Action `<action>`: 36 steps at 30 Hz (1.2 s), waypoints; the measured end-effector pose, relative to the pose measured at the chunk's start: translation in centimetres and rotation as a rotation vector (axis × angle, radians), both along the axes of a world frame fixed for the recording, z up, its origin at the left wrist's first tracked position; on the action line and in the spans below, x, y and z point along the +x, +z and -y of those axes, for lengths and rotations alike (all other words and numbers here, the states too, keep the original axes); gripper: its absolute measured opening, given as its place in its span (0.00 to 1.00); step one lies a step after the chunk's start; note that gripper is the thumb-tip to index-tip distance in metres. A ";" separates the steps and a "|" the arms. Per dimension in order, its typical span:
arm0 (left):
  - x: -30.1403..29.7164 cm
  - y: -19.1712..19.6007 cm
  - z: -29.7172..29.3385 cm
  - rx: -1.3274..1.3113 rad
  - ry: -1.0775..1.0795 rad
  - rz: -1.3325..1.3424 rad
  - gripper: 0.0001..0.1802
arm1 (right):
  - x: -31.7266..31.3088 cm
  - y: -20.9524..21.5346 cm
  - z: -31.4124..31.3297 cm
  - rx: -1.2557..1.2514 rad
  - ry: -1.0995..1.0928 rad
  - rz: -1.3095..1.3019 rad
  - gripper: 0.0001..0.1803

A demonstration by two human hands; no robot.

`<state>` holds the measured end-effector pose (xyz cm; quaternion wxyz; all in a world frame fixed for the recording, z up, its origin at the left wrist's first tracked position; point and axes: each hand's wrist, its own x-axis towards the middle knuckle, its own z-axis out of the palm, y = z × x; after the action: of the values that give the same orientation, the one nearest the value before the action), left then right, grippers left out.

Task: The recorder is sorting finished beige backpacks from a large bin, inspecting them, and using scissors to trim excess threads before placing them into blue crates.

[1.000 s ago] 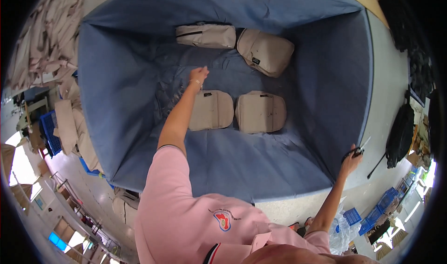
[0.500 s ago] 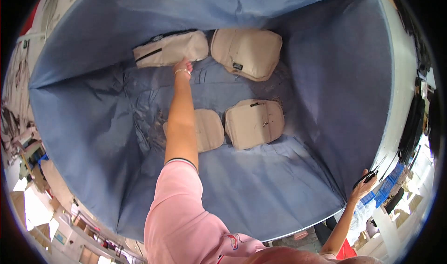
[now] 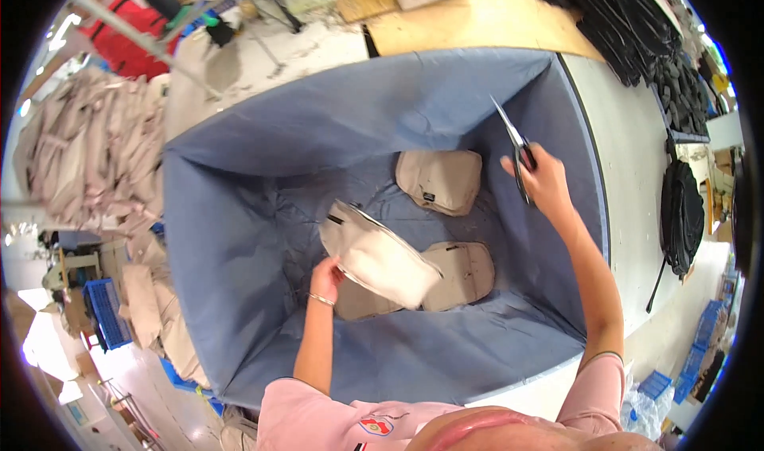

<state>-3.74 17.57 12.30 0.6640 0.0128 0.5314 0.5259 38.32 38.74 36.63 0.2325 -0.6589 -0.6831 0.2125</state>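
Observation:
A beige fabric bag (image 3: 380,262) with dark zip trim hangs tilted over the blue cloth bin (image 3: 239,292). My left hand (image 3: 326,281) is closed on its lower left edge. My right hand (image 3: 546,176) grips a pair of scissors (image 3: 514,139) by the black handles, blades pointing up and away over the bin's right wall. Down in the bin, another beige bag (image 3: 440,182) lies at the back, and one more beige bag (image 3: 465,276) lies nearer to me. The held bag partly covers a third beige bag (image 3: 362,301) below it.
To the left is a large heap of beige fabric pieces (image 3: 87,149). A wooden board (image 3: 485,25) lies beyond the bin. A pale tabletop (image 3: 629,157) runs along the right side, with a black bag (image 3: 683,216) hanging past it. Blue crates (image 3: 106,314) stand lower left.
My left hand has lifted the bag from the back left of the bin toward me. The right hand has brought the scissors up over the bin from the lower right. The view has shifted.

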 end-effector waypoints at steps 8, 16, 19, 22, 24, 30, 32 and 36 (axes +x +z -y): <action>6.7 14.0 11.7 0.084 -0.035 -0.083 0.07 | -8.2 13.9 5.6 -0.151 0.224 -0.670 0.23; 10.3 22.9 17.4 0.228 0.071 -0.197 0.07 | -9.7 9.8 29.5 -0.187 0.579 -0.262 0.20; 12.4 25.9 19.2 0.296 0.135 -0.249 0.08 | -10.7 10.8 34.6 0.039 0.732 -0.135 0.25; 16.0 31.0 19.2 0.325 0.124 -0.253 0.10 | -8.8 11.5 36.9 0.425 0.690 -0.016 0.23; 18.2 32.3 20.0 0.412 0.093 -0.378 0.10 | -7.1 13.1 38.0 0.557 0.635 0.007 0.19; 25.5 40.2 21.7 0.555 0.093 -0.442 0.14 | -0.5 15.8 41.9 0.719 0.497 -0.045 0.20; 27.6 41.1 22.6 0.661 0.001 -0.612 0.15 | 2.0 17.4 43.9 0.636 0.396 -0.149 0.21; 32.3 42.7 24.8 0.851 -0.192 -0.730 0.10 | 6.7 18.1 48.5 0.514 0.169 -0.411 0.15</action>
<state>28.52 -7.23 55.00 0.4183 0.5084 0.4642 0.5925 45.01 -9.77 54.68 0.5055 -0.4630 -0.7054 0.1802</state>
